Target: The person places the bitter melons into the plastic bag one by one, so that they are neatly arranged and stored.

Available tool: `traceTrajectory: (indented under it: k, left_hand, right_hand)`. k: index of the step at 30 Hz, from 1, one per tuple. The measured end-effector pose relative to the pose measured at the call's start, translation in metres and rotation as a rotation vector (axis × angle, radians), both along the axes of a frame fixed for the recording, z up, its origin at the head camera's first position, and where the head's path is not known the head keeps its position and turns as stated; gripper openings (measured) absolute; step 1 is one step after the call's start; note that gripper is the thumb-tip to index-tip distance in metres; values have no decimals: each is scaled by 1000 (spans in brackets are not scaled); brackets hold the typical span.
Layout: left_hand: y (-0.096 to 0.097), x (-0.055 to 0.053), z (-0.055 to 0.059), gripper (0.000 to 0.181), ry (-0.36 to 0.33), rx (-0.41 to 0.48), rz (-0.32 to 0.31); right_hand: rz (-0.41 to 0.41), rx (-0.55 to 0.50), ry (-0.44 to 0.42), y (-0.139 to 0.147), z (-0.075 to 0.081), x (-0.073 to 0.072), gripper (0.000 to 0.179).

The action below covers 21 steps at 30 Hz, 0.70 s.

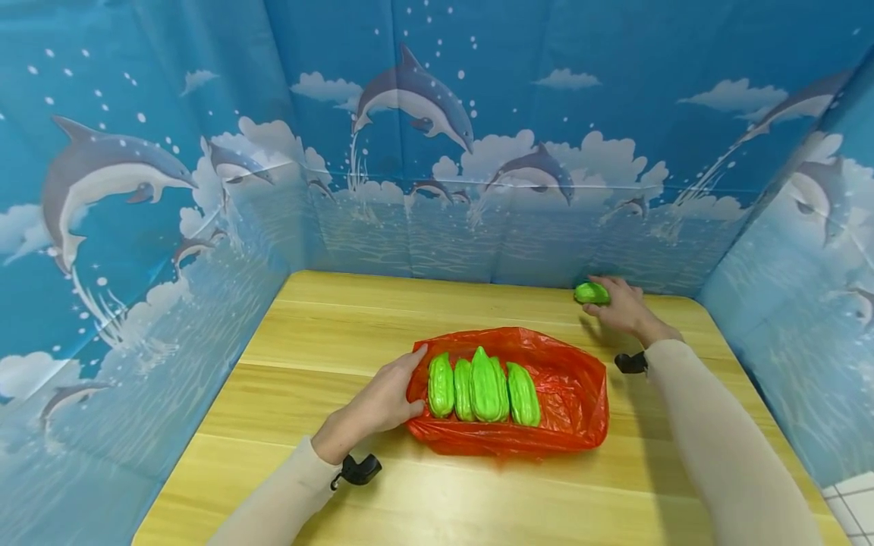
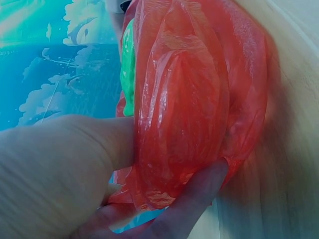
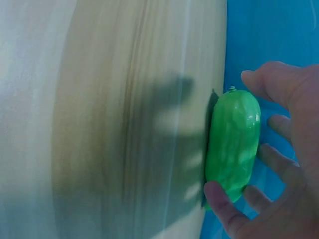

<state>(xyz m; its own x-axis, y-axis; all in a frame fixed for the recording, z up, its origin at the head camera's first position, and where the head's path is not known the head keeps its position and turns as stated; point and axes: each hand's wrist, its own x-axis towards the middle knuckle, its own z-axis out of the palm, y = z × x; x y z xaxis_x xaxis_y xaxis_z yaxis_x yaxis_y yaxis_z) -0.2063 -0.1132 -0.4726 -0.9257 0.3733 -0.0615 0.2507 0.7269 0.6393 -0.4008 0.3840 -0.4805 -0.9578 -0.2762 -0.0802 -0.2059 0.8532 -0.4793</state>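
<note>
In the head view a red plastic bag [image 1: 570, 394] lies on the table with its mouth spread upward. Several shiny, ridged green bitter melons [image 1: 486, 387] stand side by side in its left part. My left hand [image 1: 378, 398] holds the bag's left end, thumb on one side and fingers on the other; the left wrist view shows the red film [image 2: 184, 114] between them. At the table's far right edge, my right hand [image 1: 621, 307] is around a single bitter melon [image 3: 233, 142]. Its fingers are spread about the melon, and the thumb-side digit stands apart from it.
The wooden table [image 1: 307, 334] runs back to a blue dolphin-print curtain [image 1: 451, 227], which also rises at both sides. Black wrist straps [image 1: 360, 469] hang below the sleeves. White floor tiles [image 1: 853, 500] show at the lower right.
</note>
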Motion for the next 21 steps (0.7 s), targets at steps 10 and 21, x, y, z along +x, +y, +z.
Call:
traceTrajectory:
  k: [10,21]
  left_hand:
    - [0,-1,-3,100,-7,1,6]
    - [0,1,-3,101,18,-6,-12]
  right_hand:
    - [-75,-46,23,4,-6,10,68]
    - [-130,-91,41,10,-9,22,60]
